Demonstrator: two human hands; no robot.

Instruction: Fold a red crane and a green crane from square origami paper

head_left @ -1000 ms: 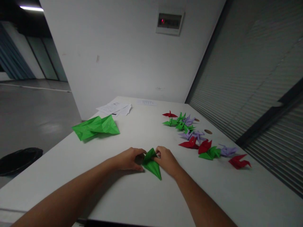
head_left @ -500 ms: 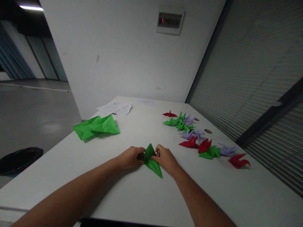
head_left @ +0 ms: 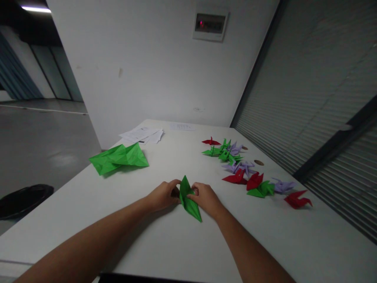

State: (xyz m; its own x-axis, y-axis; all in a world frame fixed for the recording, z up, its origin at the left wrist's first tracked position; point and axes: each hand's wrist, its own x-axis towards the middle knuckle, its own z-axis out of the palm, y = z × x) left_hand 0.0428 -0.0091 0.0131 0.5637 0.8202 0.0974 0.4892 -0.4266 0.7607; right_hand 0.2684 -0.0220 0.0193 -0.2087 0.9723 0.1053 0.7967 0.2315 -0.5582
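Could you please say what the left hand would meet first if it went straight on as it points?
The left hand would most likely meet the folded green paper, right at its fingers' ends; exact contact is unclear.

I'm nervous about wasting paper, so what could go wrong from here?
The pointed, folded green paper piece is between the left hand and the right hand, so uneven pressure might crease or tear it.

The broad, creased green paper lies by the left edge of the white table; a bump could perhaps send it to the floor.

The red folded-paper bird might be knocked by a wide rightward sweep.
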